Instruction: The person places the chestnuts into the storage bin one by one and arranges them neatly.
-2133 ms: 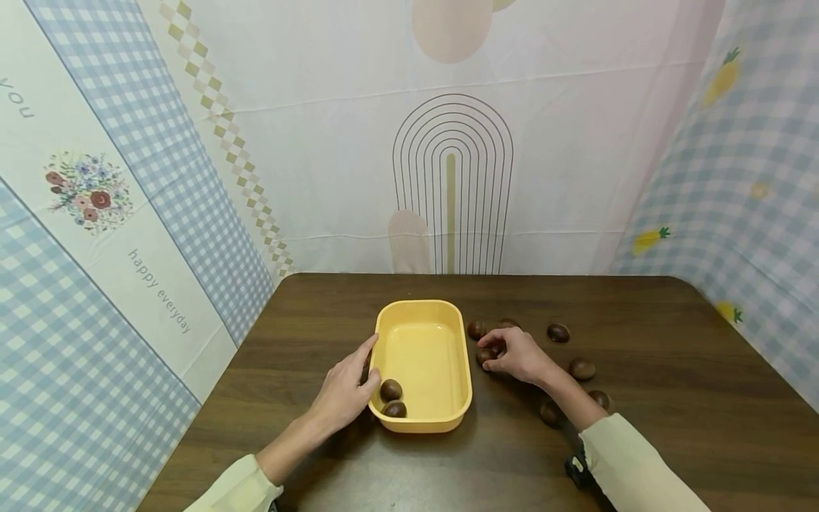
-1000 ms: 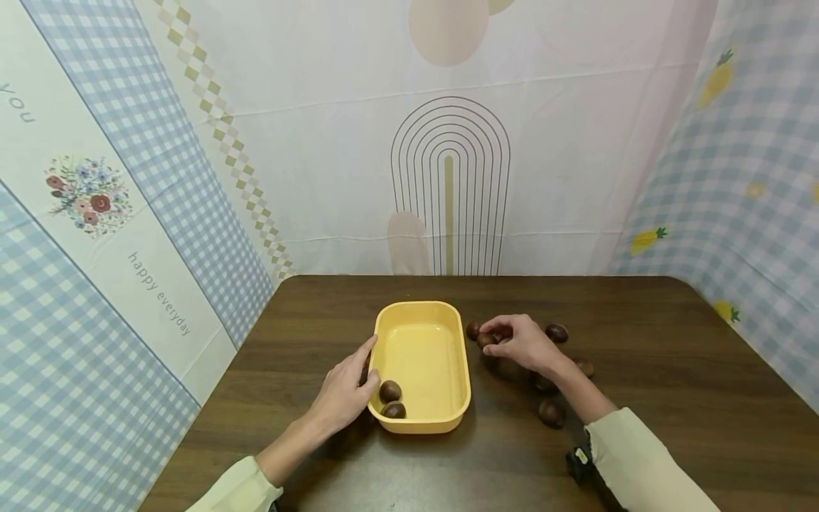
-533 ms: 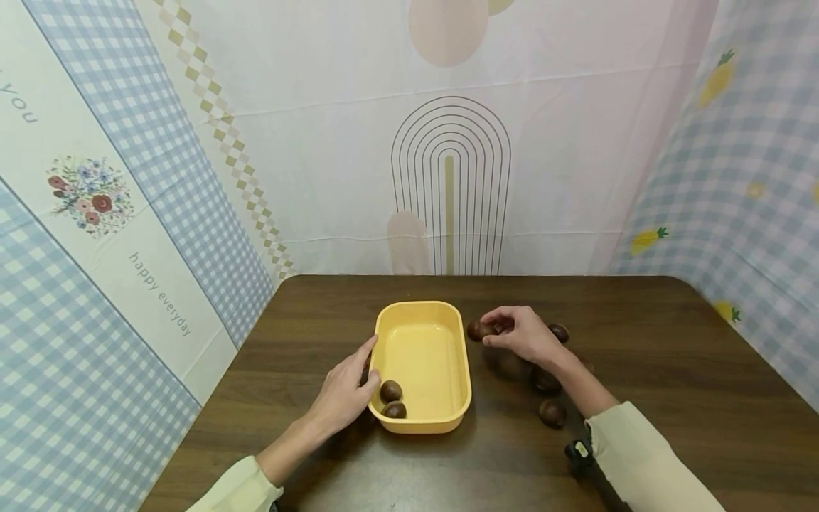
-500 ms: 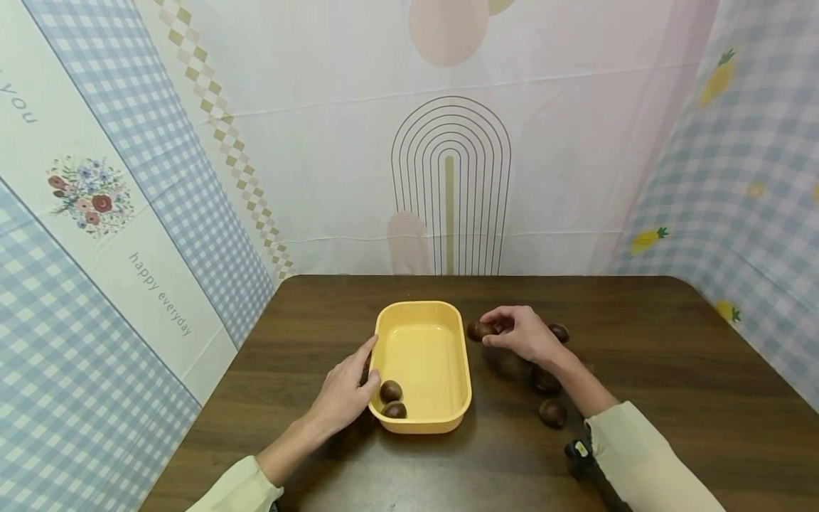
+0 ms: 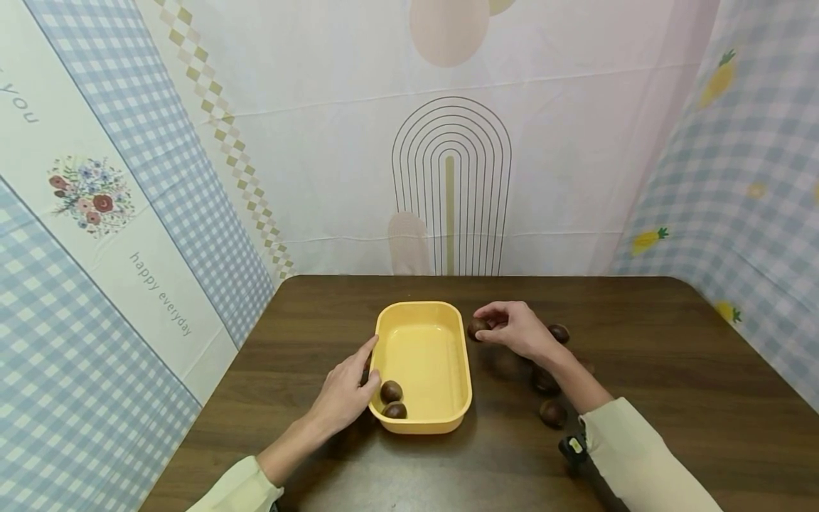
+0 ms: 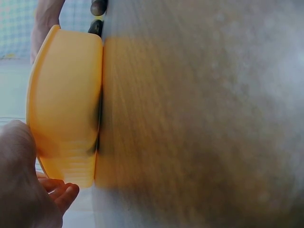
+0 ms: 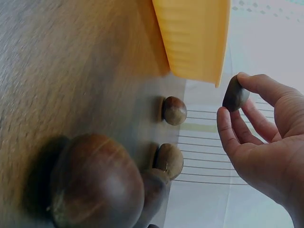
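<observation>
the left hand (image 5: 342,391) is at the near left side of the yellow tub (image 5: 425,355), thumb over the rim and the other fingers against the outside of the wall. that hold seems right: it should press just enough to stop the tub sliding, without tipping it. inside, two brown nuts (image 5: 391,390) sit close together in the corner by that hand.

just past the tub's other side, the right hand (image 5: 521,331) pinches the held nut (image 7: 236,94) between thumb and fingertips, so the gap is only as wide as the nut. this nut is up off the tabletop (image 5: 473,473), outside the tub and about as high as its rim. a firm, gentle pinch should work best, since a hard squeeze could make it pop out. if it goes over the rim, lift it well clear and let go low, so it does not bounce. farther right, loose nuts (image 5: 552,413) lie on the tabletop, some partly hidden by the arm; a high wrist should help to miss them.

the tub looks like smooth, hard plastic, a long box with round corners and little ridges on its wall. the nuts look hard and shiny, round but a bit flat, with paler patches. the tabletop is dark, streaky and wood-like.
</observation>
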Tool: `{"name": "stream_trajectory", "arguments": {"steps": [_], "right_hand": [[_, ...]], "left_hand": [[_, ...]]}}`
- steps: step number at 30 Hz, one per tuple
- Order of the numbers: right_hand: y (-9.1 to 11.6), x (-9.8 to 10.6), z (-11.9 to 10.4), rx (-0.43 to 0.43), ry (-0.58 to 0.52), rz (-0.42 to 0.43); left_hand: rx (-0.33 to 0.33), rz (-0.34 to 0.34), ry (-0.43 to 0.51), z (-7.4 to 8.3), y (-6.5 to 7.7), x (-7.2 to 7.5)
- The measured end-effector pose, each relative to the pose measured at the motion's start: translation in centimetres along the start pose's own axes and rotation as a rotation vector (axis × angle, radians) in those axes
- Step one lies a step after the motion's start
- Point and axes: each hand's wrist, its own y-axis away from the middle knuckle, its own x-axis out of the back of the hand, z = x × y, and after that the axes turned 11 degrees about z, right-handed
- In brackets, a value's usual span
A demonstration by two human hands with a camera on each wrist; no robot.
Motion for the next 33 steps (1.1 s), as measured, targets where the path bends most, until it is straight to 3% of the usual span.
{"name": "stream_trajectory", "arguments": {"steps": [21,33], "right_hand": [[-1.0,-2.5,-1.4,0.074,-0.056,-0.04],[-1.2,-4.6,-2.7,0.108,-0.029,-0.046]], "left_hand": [[-0.028,0.01,0.0,-0.2,0.0,-0.1],[-0.03,0.01,-0.011,-0.3,0.0,-0.1]]}}
